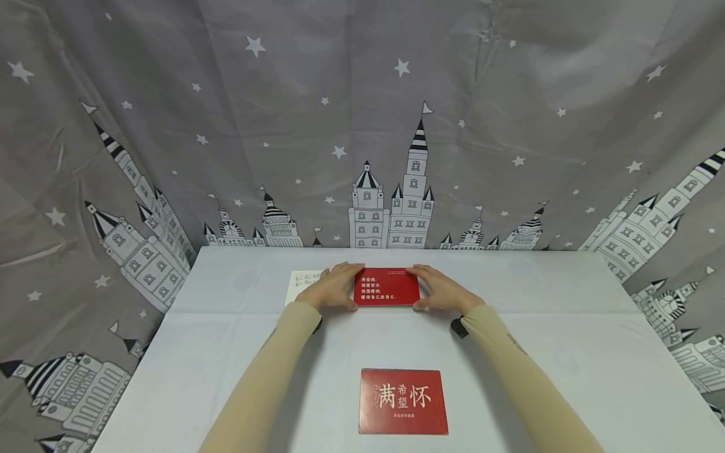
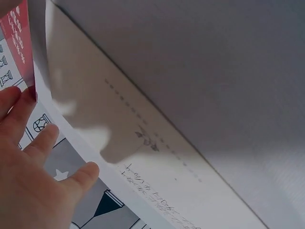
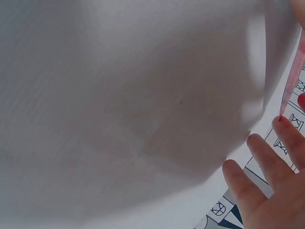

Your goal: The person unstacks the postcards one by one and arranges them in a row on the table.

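Observation:
A red card [image 1: 387, 296] with white lettering is held by both hands over the far part of the white table. My left hand [image 1: 330, 288] grips its left edge, the thumb at the near corner and a finger at the far one. Likewise, my right hand [image 1: 445, 290] grips the right edge between thumb and fingers. Partly behind the left hand lies a cream card [image 1: 296, 288] with handwriting; the left wrist view shows its dashed line and small drawing. Only a sliver of the red card [image 3: 290, 78] shows in the right wrist view.
Nearer the front of the white table [image 1: 572, 352], a second red card [image 1: 403, 425] with large white characters lies flat between the forearms. Behind the table hangs a grey curtain [image 1: 294, 82] printed with castles and stars.

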The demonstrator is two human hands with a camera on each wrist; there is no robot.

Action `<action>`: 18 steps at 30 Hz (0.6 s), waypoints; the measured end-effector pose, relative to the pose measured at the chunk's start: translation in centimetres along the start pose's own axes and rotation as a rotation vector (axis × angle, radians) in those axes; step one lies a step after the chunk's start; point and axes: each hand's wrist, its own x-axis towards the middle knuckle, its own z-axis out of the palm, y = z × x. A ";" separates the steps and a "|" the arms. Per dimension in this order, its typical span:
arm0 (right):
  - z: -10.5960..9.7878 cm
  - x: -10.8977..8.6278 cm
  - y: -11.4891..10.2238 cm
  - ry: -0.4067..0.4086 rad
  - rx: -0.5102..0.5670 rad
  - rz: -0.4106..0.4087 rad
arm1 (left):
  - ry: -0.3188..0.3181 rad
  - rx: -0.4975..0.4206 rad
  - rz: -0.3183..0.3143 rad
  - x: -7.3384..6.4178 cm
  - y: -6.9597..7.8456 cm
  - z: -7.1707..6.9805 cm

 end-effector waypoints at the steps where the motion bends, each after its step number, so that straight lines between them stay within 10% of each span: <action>1: 0.1 0.1 0.0 -0.001 -0.002 -0.002 | -0.002 -0.002 -0.005 0.0 0.0 0.0; 18: 0.2 0.9 -0.4 -0.032 -0.024 0.035 | -0.025 -0.010 -0.054 0.0 0.2 0.0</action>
